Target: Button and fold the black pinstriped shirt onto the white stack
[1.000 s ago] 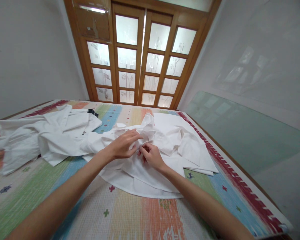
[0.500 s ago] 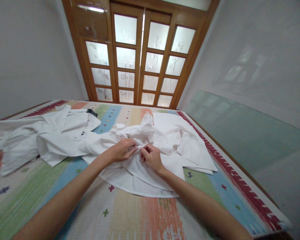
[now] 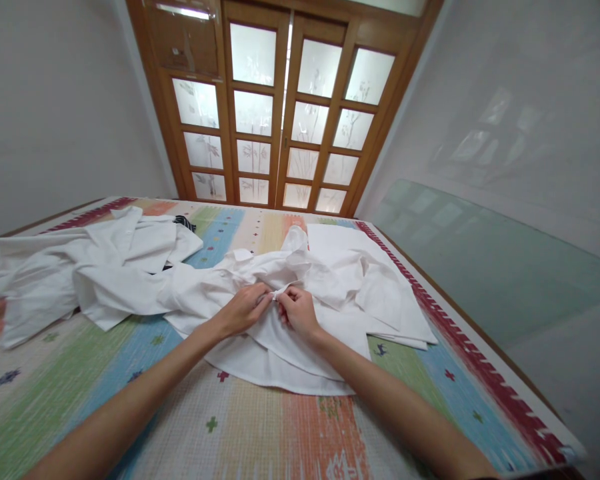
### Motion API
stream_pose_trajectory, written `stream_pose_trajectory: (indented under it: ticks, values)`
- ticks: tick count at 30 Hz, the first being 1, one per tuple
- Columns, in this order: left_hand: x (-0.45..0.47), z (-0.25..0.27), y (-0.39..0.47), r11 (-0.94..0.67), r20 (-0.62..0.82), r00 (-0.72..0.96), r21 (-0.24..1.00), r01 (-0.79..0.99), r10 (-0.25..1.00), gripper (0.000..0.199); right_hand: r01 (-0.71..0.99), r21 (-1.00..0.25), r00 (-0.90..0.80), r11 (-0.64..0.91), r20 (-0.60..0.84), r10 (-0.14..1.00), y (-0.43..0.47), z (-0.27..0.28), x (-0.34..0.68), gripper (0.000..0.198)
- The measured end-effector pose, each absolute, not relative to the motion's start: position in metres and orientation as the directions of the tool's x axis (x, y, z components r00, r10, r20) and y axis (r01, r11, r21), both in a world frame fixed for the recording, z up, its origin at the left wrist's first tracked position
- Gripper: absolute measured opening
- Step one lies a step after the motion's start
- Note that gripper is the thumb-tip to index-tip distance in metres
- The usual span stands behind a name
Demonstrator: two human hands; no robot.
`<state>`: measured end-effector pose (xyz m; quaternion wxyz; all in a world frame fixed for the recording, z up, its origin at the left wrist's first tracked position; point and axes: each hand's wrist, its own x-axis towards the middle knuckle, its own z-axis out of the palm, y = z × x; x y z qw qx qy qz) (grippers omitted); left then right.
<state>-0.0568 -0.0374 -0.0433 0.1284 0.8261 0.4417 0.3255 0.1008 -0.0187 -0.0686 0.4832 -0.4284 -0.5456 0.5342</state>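
Nearest me, both forearms reached out over the striped mat point(image 3: 260, 433). Over the last second the left hand point(image 3: 243, 310) had drawn back from the heap and closed in, so that it and the right hand point(image 3: 296, 312) met, each pinching the same small fold of the white shirt point(image 3: 280, 343) at its front edge; it looked like fine work there, perhaps a button, though I could not tell. The shirt lay mid-mat. Beyond, left, sprawled another white garment point(image 3: 80, 267). No containers showed. Farthest stood the wooden door point(image 3: 280, 113).
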Motion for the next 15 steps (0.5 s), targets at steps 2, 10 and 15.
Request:
stream_pose_trajectory:
  ticks: [2,10,15]
  values:
    - [-0.056,-0.047,-0.038,-0.575,0.423,0.397,0.499,0.648,0.815,0.026,-0.028,-0.998,-0.187,0.053,0.057,0.981,-0.018,-0.070,0.102,0.020]
    - [-0.056,-0.060,-0.041,-0.550,0.373,0.405,0.526,0.649,0.835,0.027,0.277,-0.885,-0.278,0.375,0.300,0.912,-0.019,-0.074,0.111,0.020]
    - [-0.056,-0.060,-0.041,-0.511,0.337,0.384,0.560,0.653,0.860,0.029,0.372,-0.764,-0.326,0.526,0.424,0.845,-0.018,-0.074,0.114,0.022]
